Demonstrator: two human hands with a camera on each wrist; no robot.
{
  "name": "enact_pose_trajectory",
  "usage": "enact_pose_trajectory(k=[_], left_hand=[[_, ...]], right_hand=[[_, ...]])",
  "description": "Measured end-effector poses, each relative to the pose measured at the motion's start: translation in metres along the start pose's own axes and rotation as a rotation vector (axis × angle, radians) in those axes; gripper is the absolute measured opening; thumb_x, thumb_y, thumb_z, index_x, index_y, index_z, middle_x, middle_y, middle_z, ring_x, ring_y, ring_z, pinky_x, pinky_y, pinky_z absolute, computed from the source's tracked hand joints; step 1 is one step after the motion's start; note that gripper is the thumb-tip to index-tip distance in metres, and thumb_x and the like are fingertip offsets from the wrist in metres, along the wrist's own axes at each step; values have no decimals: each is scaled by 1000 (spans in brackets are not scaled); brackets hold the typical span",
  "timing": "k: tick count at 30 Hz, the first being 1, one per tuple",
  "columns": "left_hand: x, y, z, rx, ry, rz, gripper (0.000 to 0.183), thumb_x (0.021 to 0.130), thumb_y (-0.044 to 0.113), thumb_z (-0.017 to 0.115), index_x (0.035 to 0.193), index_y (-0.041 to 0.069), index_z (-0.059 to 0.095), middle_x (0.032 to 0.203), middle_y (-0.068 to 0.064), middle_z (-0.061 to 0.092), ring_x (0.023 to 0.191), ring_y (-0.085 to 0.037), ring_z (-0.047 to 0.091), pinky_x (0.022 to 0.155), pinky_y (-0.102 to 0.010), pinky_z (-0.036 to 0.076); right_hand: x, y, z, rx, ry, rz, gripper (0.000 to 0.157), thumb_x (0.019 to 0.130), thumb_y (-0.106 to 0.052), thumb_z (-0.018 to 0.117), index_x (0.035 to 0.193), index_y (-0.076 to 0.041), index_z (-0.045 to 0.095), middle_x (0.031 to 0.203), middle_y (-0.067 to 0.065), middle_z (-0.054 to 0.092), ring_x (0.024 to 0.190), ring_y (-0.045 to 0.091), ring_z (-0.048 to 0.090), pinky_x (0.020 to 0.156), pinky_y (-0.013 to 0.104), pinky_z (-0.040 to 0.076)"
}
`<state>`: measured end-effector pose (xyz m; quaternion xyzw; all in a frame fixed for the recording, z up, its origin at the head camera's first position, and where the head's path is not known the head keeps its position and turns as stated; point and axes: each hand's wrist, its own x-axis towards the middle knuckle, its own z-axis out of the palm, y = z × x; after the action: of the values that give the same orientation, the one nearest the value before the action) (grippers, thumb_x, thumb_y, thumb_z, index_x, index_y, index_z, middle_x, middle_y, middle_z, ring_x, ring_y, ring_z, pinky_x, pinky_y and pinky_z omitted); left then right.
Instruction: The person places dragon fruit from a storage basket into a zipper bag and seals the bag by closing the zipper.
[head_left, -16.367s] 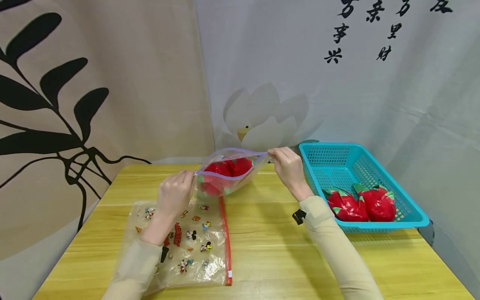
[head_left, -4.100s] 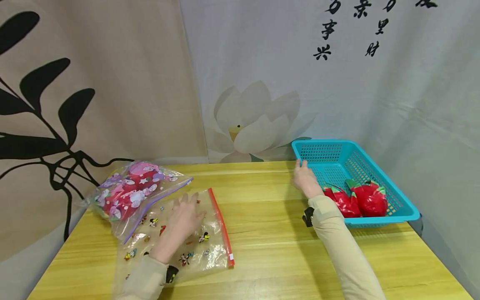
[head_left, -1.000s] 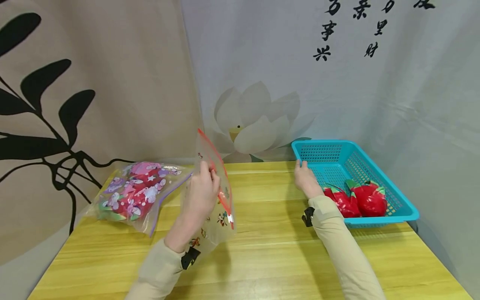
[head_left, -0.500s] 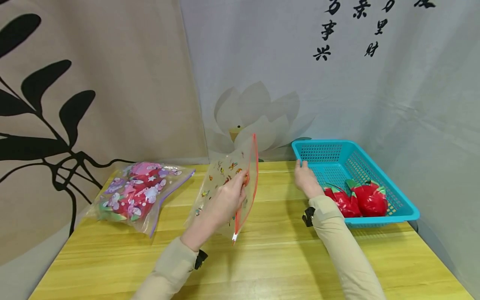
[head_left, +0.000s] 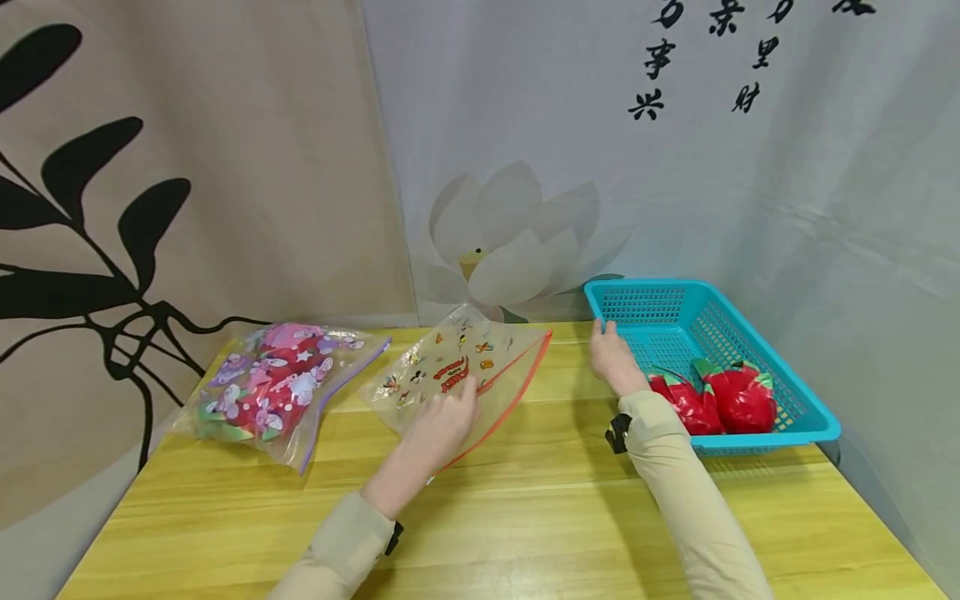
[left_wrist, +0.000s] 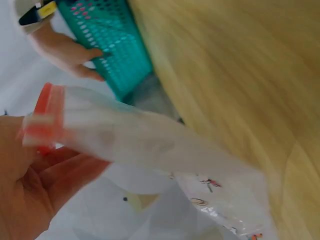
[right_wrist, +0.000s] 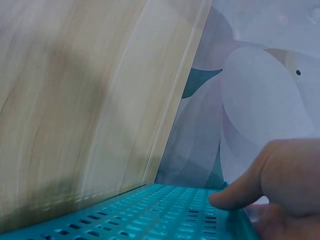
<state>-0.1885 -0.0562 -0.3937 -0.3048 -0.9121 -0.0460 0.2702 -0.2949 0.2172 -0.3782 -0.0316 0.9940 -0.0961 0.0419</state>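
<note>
My left hand (head_left: 442, 421) pinches a clear zip bag (head_left: 427, 362) near its red zip edge, a little left of mid-table. Small cartoon figures and red lettering are printed on the bag, and it hangs flat and tilted with its red edge to the right. In the left wrist view the fingers curl at the red strip (left_wrist: 47, 115). My right hand (head_left: 617, 362) grips the left rim of a turquoise basket (head_left: 765, 442), thumb on the outer wall in the right wrist view. Two shiny red things with green tips, shaped like dragon fruit (head_left: 742, 400), lie in the basket's near part.
A second zip bag (head_left: 273, 383), with a purple zip and pink-purple print, lies filled with red and green things at the table's left. Behind the wooden table (head_left: 525, 517) hangs a printed curtain (head_left: 525, 125).
The filled purple-zip bag went to the left side earlier. My left hand then lifted the red-zip bag, carried it right, and has now tipped it lower and flatter. The right hand stays on the basket.
</note>
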Motion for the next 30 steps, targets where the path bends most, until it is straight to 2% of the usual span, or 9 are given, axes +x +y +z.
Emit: enact_pose_trajectory(k=[3, 6, 9, 13, 16, 19, 23, 26, 30], left_hand=[[-5, -4, 2, 106, -4, 4, 29, 78, -4, 61, 103, -3, 47, 44, 6, 36, 35, -2, 23, 32, -9, 17], [-7, -9, 3, 181, -5, 10, 42, 68, -13, 63, 106, -3, 47, 45, 4, 40, 35, -4, 25, 33, -10, 17], [-8, -15, 1, 233, 11, 14, 44, 68, -12, 64, 107, -2, 48, 46, 2, 41, 35, -5, 26, 33, -11, 18], [-10, -21, -2, 276, 39, 4, 40, 70, -9, 64, 106, 0, 49, 46, 3, 41, 35, -6, 26, 33, -12, 19], [-9, -26, -2, 294, 61, -2, 35, 71, -8, 63, 101, 0, 48, 47, 2, 43, 35, -6, 28, 33, -13, 20], [-8, -29, -2, 301, 83, -6, 30, 72, -7, 61, 97, 1, 46, 48, 3, 44, 35, -6, 28, 33, -13, 20], [-6, -30, -3, 300, 100, -6, 28, 73, -7, 59, 96, 1, 47, 48, 4, 42, 35, -6, 25, 33, -13, 18], [-5, -31, -4, 301, 97, -5, 26, 74, -7, 58, 97, 1, 47, 48, 4, 41, 36, -5, 23, 34, -13, 17], [-4, -31, -5, 266, 102, 13, 24, 76, -8, 56, 96, 2, 47, 47, 4, 38, 37, -5, 21, 34, -13, 16]], right_hand=[[0, 0, -1, 5, -3, 6, 59, 91, 10, 32, 143, 8, 5, 144, 38, 7, 104, 51, 49, 73, 46, 49], [-1, 0, -1, 9, -2, 21, 58, 92, 6, 33, 143, 7, 6, 144, 37, 10, 111, 52, 44, 81, 51, 47], [-5, -2, -2, -12, 7, 35, 57, 93, 0, 35, 144, 5, 10, 144, 34, 14, 118, 53, 37, 89, 58, 44], [-17, -10, -6, -61, 79, -8, 56, 89, -5, 45, 141, 2, 27, 143, 29, 24, 120, 51, 37, 85, 59, 46], [-30, -22, -11, -60, 249, -151, 48, 85, -4, 51, 133, -2, 44, 138, 23, 39, 116, 45, 46, 74, 53, 52], [-45, -37, -12, -53, 495, -388, 38, 84, -2, 56, 122, -4, 56, 126, 17, 53, 107, 37, 56, 65, 45, 55], [-59, -53, -7, -75, 769, -692, 33, 79, 3, 60, 111, -4, 62, 113, 14, 62, 99, 28, 60, 71, 37, 56], [-63, -62, -2, -138, 873, -852, 34, 75, 5, 63, 107, -5, 64, 107, 12, 63, 95, 25, 61, 75, 34, 55], [-60, -67, 7, -243, 897, -954, 32, 73, 4, 68, 103, -7, 67, 103, 10, 65, 93, 23, 61, 79, 30, 55]])
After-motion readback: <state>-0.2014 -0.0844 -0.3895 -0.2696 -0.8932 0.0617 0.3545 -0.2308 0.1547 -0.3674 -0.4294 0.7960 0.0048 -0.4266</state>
